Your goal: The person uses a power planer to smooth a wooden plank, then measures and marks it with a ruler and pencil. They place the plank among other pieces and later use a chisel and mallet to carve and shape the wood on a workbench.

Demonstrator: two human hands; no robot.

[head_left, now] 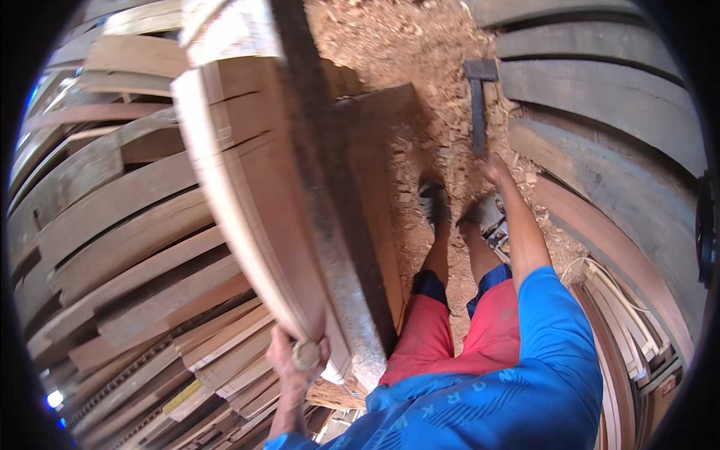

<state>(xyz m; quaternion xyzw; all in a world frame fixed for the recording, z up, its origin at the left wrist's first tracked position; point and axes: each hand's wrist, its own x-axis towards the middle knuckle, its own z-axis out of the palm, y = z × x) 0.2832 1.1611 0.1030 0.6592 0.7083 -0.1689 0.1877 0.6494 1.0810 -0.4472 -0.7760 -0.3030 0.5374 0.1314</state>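
Observation:
My right hand (493, 169) is closed on the handle of a dark hammer (478, 112), its head upward in the view, over the shaving-covered ground. At the lower middle, my left hand (292, 358) grips a round, pale object (306, 354), possibly a wooden handle end, against the near end of a long reddish board (262, 202). The board stands along a thick bench beam (352, 292) with a dark face and a pale worn top, to the left of my legs; its edges are smeared by motion.
Stacked planks (112, 225) fill the left side. Grey and reddish boards (600, 165) line the right, with thin strips (615, 322) lower down. Wood shavings (390, 37) cover the ground around my feet (435, 202). Some metal item (495, 217) lies by my right foot.

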